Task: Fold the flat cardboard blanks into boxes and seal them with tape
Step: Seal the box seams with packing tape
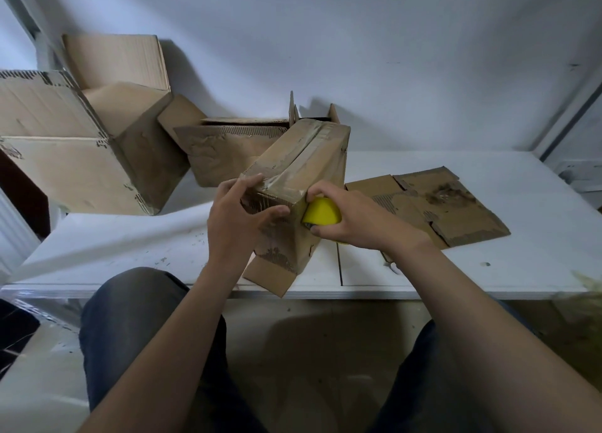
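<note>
While left hand (237, 219) holds box (304, 158) corner, right hand (356, 219), grip closed round yellow dispenser (321, 211), probably tape

I see the taped box (303, 171) tilted at the worktop's (97, 246) front edge, the tape dispenser (321, 211) against its right side. A flat blank (456, 211) lies further right, an open box (228, 152) sits behind, and a large box (75, 165) is at the back-left corner.

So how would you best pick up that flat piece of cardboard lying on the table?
Pinch a flap along the near edge of the flat cardboard, coming from the person's side. It lies flat on the table, so there is nothing to wrap around, and that edge is cut into flaps, probably easy to lift.
</note>
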`<state>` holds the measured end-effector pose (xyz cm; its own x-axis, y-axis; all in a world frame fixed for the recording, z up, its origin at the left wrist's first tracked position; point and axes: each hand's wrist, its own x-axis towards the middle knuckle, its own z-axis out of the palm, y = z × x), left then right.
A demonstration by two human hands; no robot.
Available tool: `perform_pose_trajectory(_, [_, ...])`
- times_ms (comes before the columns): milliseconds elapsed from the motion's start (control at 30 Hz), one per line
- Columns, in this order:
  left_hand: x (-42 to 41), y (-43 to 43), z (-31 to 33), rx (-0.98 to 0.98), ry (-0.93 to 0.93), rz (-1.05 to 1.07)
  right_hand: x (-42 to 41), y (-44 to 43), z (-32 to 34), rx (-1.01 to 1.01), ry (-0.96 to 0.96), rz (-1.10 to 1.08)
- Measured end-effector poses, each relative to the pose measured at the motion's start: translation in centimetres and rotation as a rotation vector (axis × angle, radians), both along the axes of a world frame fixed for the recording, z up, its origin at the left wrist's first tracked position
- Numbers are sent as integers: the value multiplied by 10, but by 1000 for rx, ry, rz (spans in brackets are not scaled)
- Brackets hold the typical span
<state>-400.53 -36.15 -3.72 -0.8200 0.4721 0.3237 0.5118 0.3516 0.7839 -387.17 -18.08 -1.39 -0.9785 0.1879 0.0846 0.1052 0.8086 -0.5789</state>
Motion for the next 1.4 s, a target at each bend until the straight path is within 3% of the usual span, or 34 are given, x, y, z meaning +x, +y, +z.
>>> perform_pose_trajectory(133, [11, 1, -1, -61, -41, -48, -2, -9, 4, -4, -10, 50])
perform_pose_trajectory(233, [11, 3, -2, -14, 2, 38, 3, -17, 5, -55, 17, 62])
perform_pose_trajectory(400, [-11, -5, 0, -26, 129, 21, 18, -17, -6, -123, 183, 5])
perform_pose_trajectory(667, [-39, -19, 0, -33, 190, -130, 18, -31, -25, 36, 302, 7])
perform_pose_trajectory(800, [-60, -19, -2, -40, 84, -157, 8, -47, -31, 156, 303, -68])
perform_pose_trajectory(1267, [-99, -12, -16, -63, 67, -245, -22, -62, -27, 155, 211, -178])
perform_pose_trajectory(1400, [-101, -11, -14, -37, -20, -227, -25, -56, -42, 194, 255, -192])
